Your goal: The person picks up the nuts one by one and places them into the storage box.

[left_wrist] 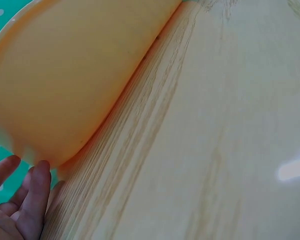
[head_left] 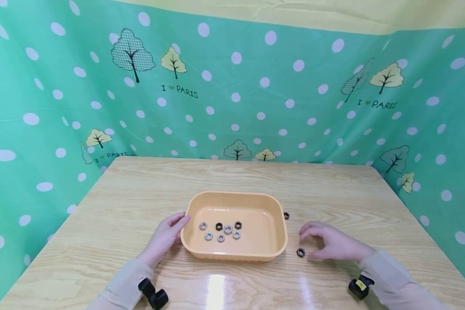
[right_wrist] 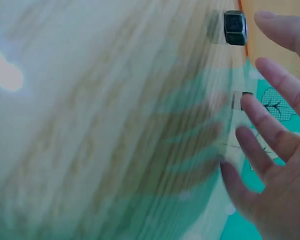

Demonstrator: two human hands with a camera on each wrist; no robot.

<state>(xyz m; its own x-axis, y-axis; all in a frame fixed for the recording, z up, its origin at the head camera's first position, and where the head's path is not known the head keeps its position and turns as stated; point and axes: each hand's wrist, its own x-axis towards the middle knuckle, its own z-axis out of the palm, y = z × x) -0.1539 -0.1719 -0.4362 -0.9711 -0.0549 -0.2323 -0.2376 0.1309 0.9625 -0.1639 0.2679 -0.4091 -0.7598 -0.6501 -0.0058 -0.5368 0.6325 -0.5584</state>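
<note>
A pale orange plastic tub (head_left: 234, 252) stands on the table with several silver and dark hex nuts in its left half, among them a dark nut (head_left: 218, 226) and a silver nut (head_left: 209, 236). My left hand (head_left: 166, 234) holds the tub's left end, thumb at the rim; in the left wrist view its fingers (left_wrist: 39, 187) meet the outer wall. Right of the tub, my right hand (head_left: 329, 243) hovers with fingers spread and nothing between them. Its thumb is beside a loose dark nut (head_left: 300, 252), also plain in the right wrist view (right_wrist: 235, 28).
Another dark nut (head_left: 286, 215) lies close against the tub's right side, farther back. The wooden table (head_left: 147, 185) ends at a green dotted curtain (head_left: 232, 86) behind it. Black wrist cameras sit on both cuffs.
</note>
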